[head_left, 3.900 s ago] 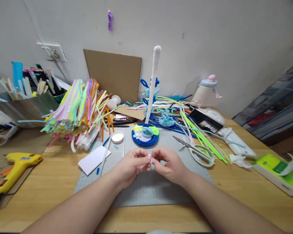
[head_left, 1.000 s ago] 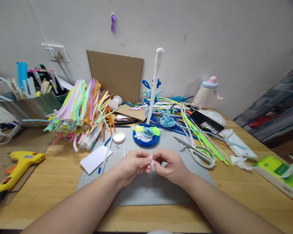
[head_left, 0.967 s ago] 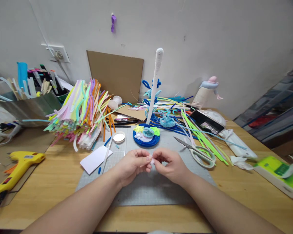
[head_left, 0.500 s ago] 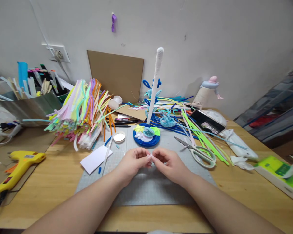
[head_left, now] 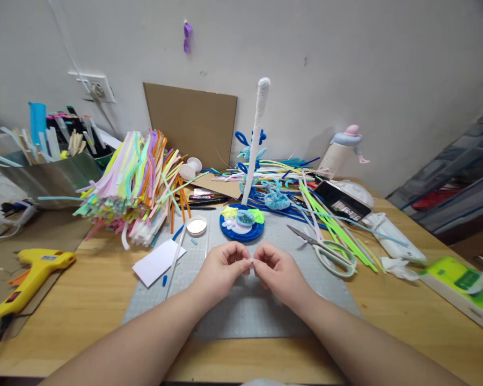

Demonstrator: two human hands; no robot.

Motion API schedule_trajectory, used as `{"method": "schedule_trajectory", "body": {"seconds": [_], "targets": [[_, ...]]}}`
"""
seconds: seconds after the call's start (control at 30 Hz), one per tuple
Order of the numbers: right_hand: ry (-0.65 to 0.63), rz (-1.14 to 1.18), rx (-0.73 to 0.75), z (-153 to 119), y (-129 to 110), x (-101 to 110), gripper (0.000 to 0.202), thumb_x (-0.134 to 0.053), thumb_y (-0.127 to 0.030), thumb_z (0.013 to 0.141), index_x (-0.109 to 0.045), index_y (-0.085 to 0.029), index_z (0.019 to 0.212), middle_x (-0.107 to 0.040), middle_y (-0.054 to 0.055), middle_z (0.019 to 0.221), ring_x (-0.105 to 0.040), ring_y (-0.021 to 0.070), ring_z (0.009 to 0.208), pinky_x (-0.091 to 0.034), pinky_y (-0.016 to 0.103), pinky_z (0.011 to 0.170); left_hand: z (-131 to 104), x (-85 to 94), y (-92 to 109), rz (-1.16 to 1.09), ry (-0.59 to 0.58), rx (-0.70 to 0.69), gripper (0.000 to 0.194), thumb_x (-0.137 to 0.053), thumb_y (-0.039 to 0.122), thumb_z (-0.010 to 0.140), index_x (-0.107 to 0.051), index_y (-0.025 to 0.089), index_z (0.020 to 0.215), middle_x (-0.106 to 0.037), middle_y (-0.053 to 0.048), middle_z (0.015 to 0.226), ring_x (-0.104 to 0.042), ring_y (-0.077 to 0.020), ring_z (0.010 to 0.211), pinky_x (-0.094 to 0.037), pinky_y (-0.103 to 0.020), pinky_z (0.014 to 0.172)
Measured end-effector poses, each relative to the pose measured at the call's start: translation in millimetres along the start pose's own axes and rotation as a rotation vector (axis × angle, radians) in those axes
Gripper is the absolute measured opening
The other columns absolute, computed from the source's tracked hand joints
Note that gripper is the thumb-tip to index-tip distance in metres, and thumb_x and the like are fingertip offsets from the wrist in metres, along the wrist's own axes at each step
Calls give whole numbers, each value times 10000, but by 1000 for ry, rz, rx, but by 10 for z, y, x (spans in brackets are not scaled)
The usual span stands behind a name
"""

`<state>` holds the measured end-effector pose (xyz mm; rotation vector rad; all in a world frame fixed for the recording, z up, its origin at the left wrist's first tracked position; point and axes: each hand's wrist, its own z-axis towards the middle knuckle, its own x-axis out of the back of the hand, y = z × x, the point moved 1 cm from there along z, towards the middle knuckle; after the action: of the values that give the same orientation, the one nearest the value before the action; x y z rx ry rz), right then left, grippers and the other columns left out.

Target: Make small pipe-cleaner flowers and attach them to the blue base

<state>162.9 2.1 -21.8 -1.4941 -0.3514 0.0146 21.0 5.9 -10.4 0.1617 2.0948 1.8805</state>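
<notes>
A grey wall (head_left: 290, 53) backs a wooden desk (head_left: 402, 305). Far left: a yellow glue gun (head_left: 44, 259), followed by a multicoloured bundle of fuzzy stems (head_left: 124, 187). The left hand (head_left: 225, 268) pinches a small whitish piece (head_left: 252, 262), its detail mostly hidden, above a grey mat (head_left: 257, 319); a round blue base (head_left: 254, 234) sits just beyond. The right hand (head_left: 279, 273) grips the same piece by the fingertips. Further right, scissors (head_left: 317, 244) lie beside lime-green stems (head_left: 333, 222).

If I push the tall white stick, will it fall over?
The stick might tip if pushed near its top, because it's tall and thin. The wide blue base under it would probably help steady it. It likely isn't slippery, since its surface looks ridged near the top.
</notes>
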Motion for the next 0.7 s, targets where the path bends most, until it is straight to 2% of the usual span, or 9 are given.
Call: {"method": "schedule_trajectory", "body": {"seconds": [0.17,0.27,0.43,0.57,0.7], "targets": [[-41,210,-94,40,-3,-3,198,-531,-347,781,-455,-182,702,-465,-74,504,-371,46,340,-273,158,331,12,33,27,44,68,52,231,-702,300,622,-553,130,669,-559,13,595,-472,-84,533,-364,-207,539],[-47,261,-105,45,-13,8,237,-518,-414,790,-470,-183,769,-518,-53,574,-413,50,358,-265,155,327,12,31,47,-47,74,101,228,-708,287,612,-550,132,666,-566,13,586,-475,-78,517,-373,-200,530],[-121,113,-47,28,3,-15,263,-490,-421,830,-518,-166,773,-558,-21,623,-425,48,401,-291,156,356,15,13,52,-106,56,109,225,-712,279,612,-563,130,693,-580,4,610,-524,-92,549,-416,-211,562],[-97,2,5,20,11,-4,253,-468,-395,849,-523,-170,748,-512,-33,576,-426,63,423,-323,171,390,16,33,44,90,89,64,206,-683,307,637,-607,124,693,-612,-17,606,-542,-105,547,-427,-214,559],[-70,-207,155,4,-9,10,204,-462,-290,853,-547,-170,712,-513,-20,593,-453,93,520,-351,193,474,17,63,-3,235,97,53,153,-648,274,655,-614,126,638,-621,-22,575,-552,-110,537,-417,-206,538]]}}
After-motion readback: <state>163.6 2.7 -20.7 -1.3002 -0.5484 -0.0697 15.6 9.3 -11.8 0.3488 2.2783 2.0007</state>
